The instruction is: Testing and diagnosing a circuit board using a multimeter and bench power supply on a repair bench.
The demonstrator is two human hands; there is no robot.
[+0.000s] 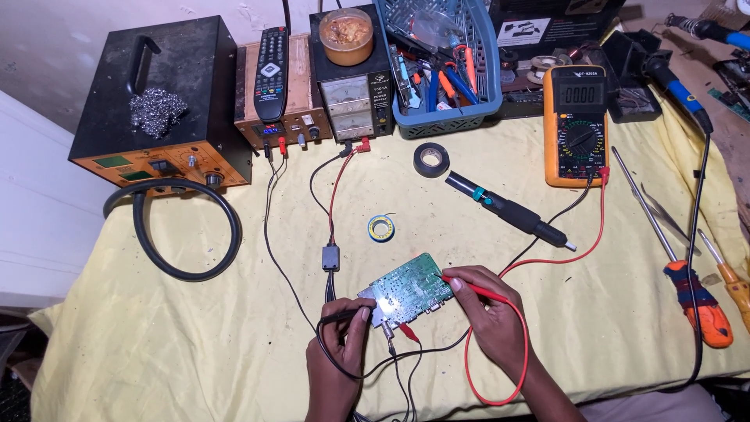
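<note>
- An electronics repair workshop, laid out around a green circuit board (408,287) on a yellow-covered bench.
- Behind the board: bench power supplies (350,98) and a tool basket (442,70).
- To its right: multimeter (576,123), soldering iron (512,212), screwdrivers (676,258).

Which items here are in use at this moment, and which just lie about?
In use: left hand, black probe, right hand, red probe, circuit board, multimeter.
Lying about: tape roll, remote control, orange screwdriver, solder spool.

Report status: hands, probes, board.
Left hand holds black probe on circuit board left edge. Right hand holds red probe on board's right side. Clip leads attached at near edge; nothing blocking.
</note>
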